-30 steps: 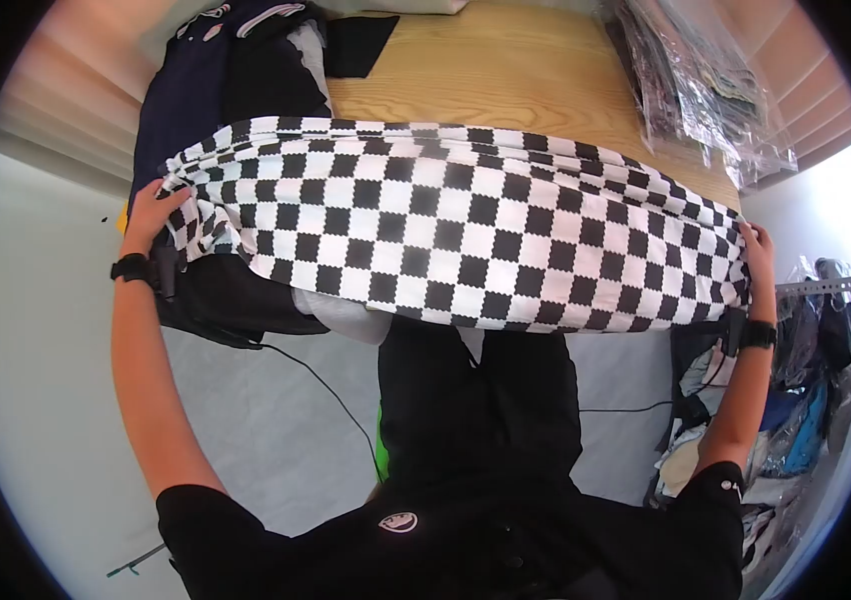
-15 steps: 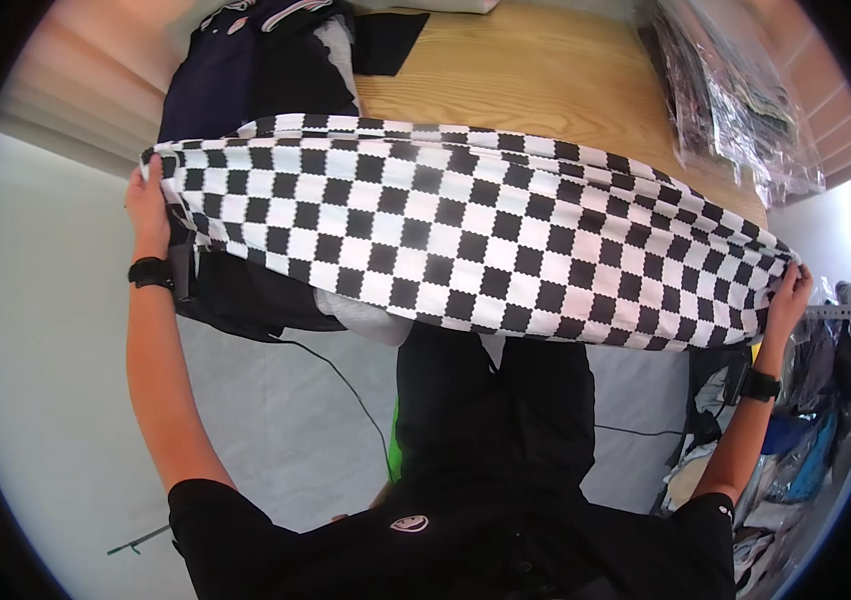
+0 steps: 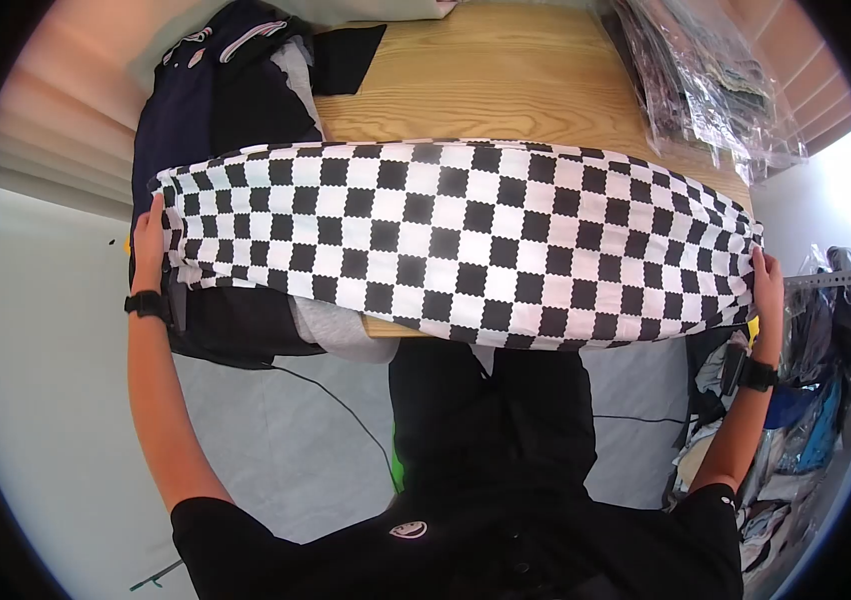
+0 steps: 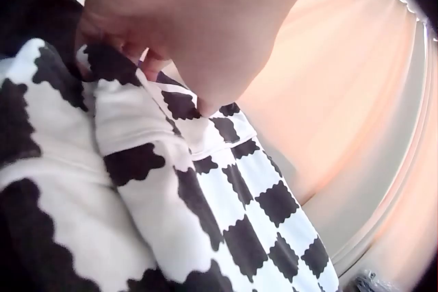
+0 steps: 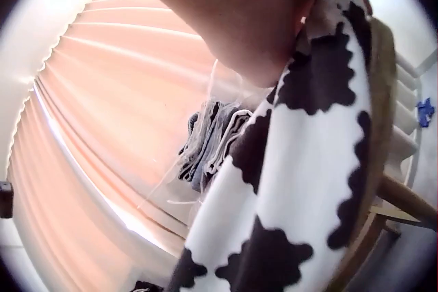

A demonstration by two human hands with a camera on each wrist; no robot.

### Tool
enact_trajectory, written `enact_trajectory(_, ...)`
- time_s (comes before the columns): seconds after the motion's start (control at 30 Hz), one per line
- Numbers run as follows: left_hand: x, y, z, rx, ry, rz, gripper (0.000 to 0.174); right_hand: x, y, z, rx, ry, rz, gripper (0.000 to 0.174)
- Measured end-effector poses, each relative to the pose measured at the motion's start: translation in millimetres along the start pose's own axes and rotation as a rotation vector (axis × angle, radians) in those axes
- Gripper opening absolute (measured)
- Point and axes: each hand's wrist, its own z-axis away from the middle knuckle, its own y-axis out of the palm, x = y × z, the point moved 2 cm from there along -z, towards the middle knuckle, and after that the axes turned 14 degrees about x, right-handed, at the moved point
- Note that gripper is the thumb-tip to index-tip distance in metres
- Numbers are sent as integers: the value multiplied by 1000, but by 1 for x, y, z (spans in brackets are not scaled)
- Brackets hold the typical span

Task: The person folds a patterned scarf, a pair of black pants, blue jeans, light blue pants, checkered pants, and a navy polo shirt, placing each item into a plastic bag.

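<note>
Cloth (image 3: pixel 446 220), b/w checked, is being held stretched L to R across near side of wood table (image 3: pixel 476 70); whether it's being rested on the top or held just above can't be told. L end is being pinched by left hand (image 3: pixel 149 240), thumb vs. curled fingers, gap down to fabric only. R end is being gripped likewise by right hand (image 3: pixel 768 290); fingertips partly hidden, exact hold can't be told.

Risks (est.): an end could be lost if too little hem is being pinched — esp. R, where cloth is being carried past table's side edge. Uneven pull would prob. skew the checks; slack would let folds form. L underside may be snagged, since black garment (image 3: pixel 231 325) & grey fabric (image 3: pixel 341 325) are being partly covered there.

Room: bare wood is being left beyond far hem, centre to R, bounded by navy shirt (image 3: pixel 171 125) on L & bagged garments (image 3: pixel 706 90) at far R. L is being crowded by clothes. R hand is being held off table's side, near metal rail (image 3: pixel 831 278). Bodyward, little room — front edge is being overlapped mid-span, trousers (image 3: pixel 491 420) just past.
</note>
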Motion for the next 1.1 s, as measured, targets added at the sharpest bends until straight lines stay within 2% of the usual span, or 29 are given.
enact_trajectory(0.07, 21, -3, 0, 109, -74, 45, 71, 13, 3, 22, 11, 43, 95, 60)
enact_trajectory(0.13, 32, 1, 8, 141, -90, 37, 71, 29, 9, 39, -144, -45, 304, 55)
enact_trajectory(0.17, 37, 0, 13, 171, -103, 35, 70, 36, 16, 44, -139, -57, 299, 55)
enact_trajectory(0.2, 38, 1, 17, 162, -113, -41, 70, 44, 20, 49, -233, -86, 338, 53)
enact_trajectory(0.23, 25, 6, 33, 7, -57, -94, 64, 51, 23, 52, -331, -113, 375, 50)
enact_trajectory(0.33, 20, 15, 50, -165, 140, -89, 48, 64, 28, 52, -349, -114, 310, 49)
enact_trajectory(0.37, 19, 15, 53, -172, 143, -83, 48, 66, 28, 51, -356, -104, 268, 49)
enact_trajectory(0.43, 10, 14, 62, -163, 198, 142, 43, 61, 24, 41, -383, -175, 291, 48)
enact_trajectory(0.47, 23, 8, 52, -164, 231, 135, 39, 58, 19, 36, -400, -239, 323, 48)
enact_trajectory(0.6, 32, -7, 32, -77, 339, 312, 38, 38, 4, 27, -519, -211, 293, 47)
enact_trajectory(0.67, 47, -5, 55, -46, 316, 176, 37, 49, 3, 20, -587, -262, 209, 48)
enact_trajectory(0.7, 27, -14, 54, -19, 322, 143, 36, 36, 24, 7, -616, -256, 139, 48)
enact_trajectory(0.77, 66, -8, 25, -36, 489, 27, 31, 19, 32, -14, -549, -266, 97, 49)
enact_trajectory(0.83, 63, -5, 30, 147, 440, 91, 27, -18, 36, -45, -441, -218, 121, 50)
enact_trajectory(0.87, 60, -7, 30, 156, 378, 65, 29, -34, 37, -56, -487, -260, 109, 50)
enact_trajectory(0.9, 39, -8, 51, 12, 413, -59, 35, -38, 39, -63, -534, -308, 95, 50)
enact_trajectory(0.93, 27, -14, 57, -53, 515, -109, 45, -33, 44, -66, -506, -325, 85, 50)
enact_trajectory(1.0, 1, -16, 64, -15, 556, -43, 59, -20, 30, -56, -455, -378, 86, 54)
enact_trajectory(1.1, -21, -12, 53, -18, 535, 69, 67, -8, 28, -60, -336, -423, -12, 58)
